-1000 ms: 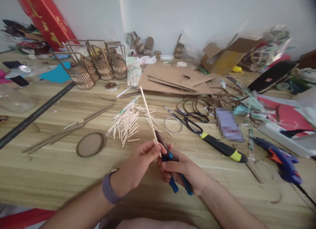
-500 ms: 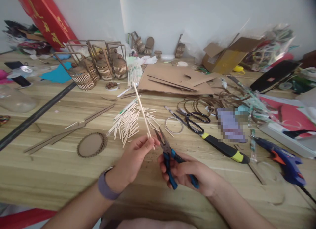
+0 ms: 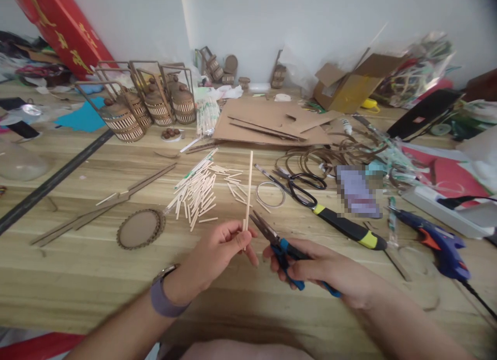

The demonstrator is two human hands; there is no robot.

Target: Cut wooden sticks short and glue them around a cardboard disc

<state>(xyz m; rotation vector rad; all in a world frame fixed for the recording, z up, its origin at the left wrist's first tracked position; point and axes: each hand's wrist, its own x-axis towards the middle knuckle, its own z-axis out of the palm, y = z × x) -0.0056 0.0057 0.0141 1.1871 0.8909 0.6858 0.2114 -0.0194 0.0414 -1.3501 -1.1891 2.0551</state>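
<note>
My left hand (image 3: 222, 251) pinches a thin pale wooden stick (image 3: 249, 189) near its lower end, so the stick stands almost upright. A short piece of the same wood shows beside it at the fingertips. In my right hand (image 3: 306, 264) are long-nose pliers (image 3: 276, 241) with blue and black handles. Their jaws point up and left, close to the stick but apart from it. Beyond my left hand lies a loose pile of short cut sticks (image 3: 198, 191), with a few more scattered to its right.
Left of the pile lie a round cardboard disc (image 3: 140, 229) and brown strips (image 3: 104, 207). To the right are black scissors (image 3: 306, 186), a yellow-black handled tool (image 3: 349, 228), a wire ring (image 3: 271, 194) and a blue glue gun (image 3: 438, 241). Small handled baskets (image 3: 122, 121) and flat cardboard (image 3: 248, 124) stand behind.
The stick has swung from leaning left to nearly upright. The pliers have moved right and slightly down, and their jaws have come closer together. The view has shifted a little.
</note>
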